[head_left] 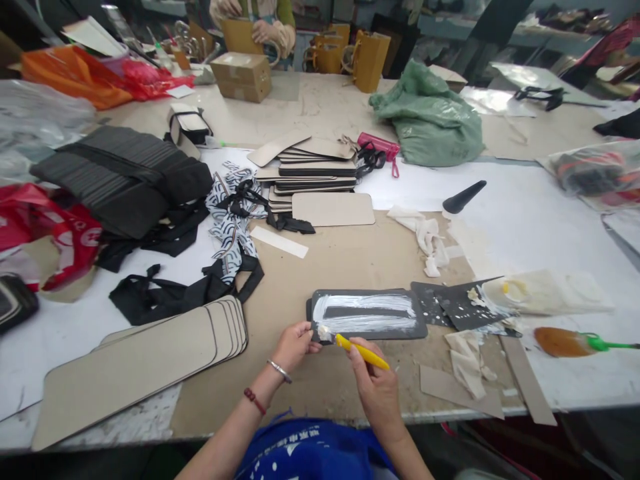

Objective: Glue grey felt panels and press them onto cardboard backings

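A dark grey rounded panel (370, 315) lies on the brown board in front of me, with streaks of white glue brushed along its length. My left hand (295, 343) pinches the panel's lower left corner between thumb and fingers. In my right hand (375, 380) is a glue brush (363, 351) with a yellow handle, its head down at that same corner beside a white glue blob (325, 333). Part of another dark panel shows under the left edge. Black scrap sheets (463, 303) spotted with glue lie just right of the panel.
Long beige panels (140, 360) are fanned at left; smaller beige-and-black ones (315, 170) are stacked ahead. Black fabric strips (175, 293), crumpled white scraps (467, 363) and a brown bottle with green nozzle (563, 341) lie around. Across the table, a person's hands hold a tan box-shaped bag (243, 37).
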Motion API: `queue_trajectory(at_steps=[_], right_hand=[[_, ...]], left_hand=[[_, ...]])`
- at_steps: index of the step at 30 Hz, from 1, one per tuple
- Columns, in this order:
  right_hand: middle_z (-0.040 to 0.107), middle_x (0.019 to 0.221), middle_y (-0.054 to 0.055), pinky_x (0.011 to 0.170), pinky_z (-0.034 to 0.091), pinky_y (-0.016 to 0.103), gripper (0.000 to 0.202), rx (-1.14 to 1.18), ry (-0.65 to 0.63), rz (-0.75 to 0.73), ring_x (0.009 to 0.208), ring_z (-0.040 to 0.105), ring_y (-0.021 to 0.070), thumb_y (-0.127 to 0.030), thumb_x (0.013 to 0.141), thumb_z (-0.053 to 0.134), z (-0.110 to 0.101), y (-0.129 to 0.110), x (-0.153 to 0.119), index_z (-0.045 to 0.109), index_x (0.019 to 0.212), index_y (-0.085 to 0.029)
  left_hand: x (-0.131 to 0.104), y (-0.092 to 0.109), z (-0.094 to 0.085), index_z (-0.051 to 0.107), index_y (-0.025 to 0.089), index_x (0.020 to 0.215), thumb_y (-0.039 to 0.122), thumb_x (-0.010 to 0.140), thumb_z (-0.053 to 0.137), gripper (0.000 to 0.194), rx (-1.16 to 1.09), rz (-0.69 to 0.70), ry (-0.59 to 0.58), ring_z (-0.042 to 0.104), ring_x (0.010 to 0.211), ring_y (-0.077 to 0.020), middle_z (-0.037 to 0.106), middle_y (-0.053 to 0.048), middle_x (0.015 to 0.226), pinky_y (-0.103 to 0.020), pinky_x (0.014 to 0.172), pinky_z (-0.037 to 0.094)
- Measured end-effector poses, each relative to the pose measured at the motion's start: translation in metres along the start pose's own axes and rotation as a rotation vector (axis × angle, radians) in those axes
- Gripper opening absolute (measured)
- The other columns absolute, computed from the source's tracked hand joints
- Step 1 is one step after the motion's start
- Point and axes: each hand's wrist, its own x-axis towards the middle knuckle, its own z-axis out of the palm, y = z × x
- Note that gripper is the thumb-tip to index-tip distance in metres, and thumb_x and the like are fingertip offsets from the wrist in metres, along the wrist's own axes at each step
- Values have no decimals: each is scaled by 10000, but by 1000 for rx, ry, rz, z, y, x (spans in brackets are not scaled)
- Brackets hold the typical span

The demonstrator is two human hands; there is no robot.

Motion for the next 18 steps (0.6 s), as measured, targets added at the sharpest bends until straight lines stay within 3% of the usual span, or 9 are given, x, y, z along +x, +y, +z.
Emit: queue_trajectory(at_steps=[2, 6, 8, 10, 15, 18], right_hand=[[661, 862, 62, 745, 509, 314, 221, -11, 6, 15, 817, 618, 182, -321, 830, 481, -1, 5, 0, 643, 894, -185], [664, 855, 66, 784, 495, 347, 229, -104, 128, 46, 808, 618, 200, -361, 782, 537, -24, 18, 3, 654, 868, -184], [662, 879, 75, 779, 497, 354, 243, -47, 129, 114, 820, 617, 210, -372, 776, 545, -28, 15, 10, 649, 882, -180], [657, 917, 80, 766, 507, 352, 265, 95, 88, 200, 836, 620, 214, -385, 778, 541, -19, 6, 20, 641, 906, -176], [655, 927, 80, 731, 526, 345, 342, 389, 22, 333, 776, 635, 200, -444, 778, 519, 31, -3, 53, 621, 927, -154], [659, 921, 91, 770, 512, 359, 378, 289, 102, 332, 823, 627, 216, -476, 753, 537, 26, 12, 65, 623, 915, -147]], left_hand=[[0, 1, 0, 583, 120, 716, 107, 678, 538, 60, 9, -10, -8, 599, 475, -80, 630, 16, 561, -155, 467, 479], [1, 0, -1, 569, 118, 691, 102, 664, 527, 52, 12, -2, -1, 590, 453, -82, 602, 26, 519, -150, 440, 457], [1, -1, 0, 569, 120, 703, 114, 662, 529, 57, 16, 6, -4, 588, 449, -86, 598, 26, 515, -153, 435, 451], [1, -2, 0, 570, 121, 724, 132, 659, 537, 74, 25, 13, -8, 590, 451, -91, 602, 23, 525, -159, 434, 446], [2, -2, 1, 577, 124, 757, 168, 645, 561, 121, 31, 21, 6, 584, 453, -101, 618, 14, 559, -182, 441, 440], [1, -5, 2, 588, 118, 773, 194, 632, 576, 161, 23, 26, 20, 588, 470, -112, 618, 7, 553, -197, 460, 443]])
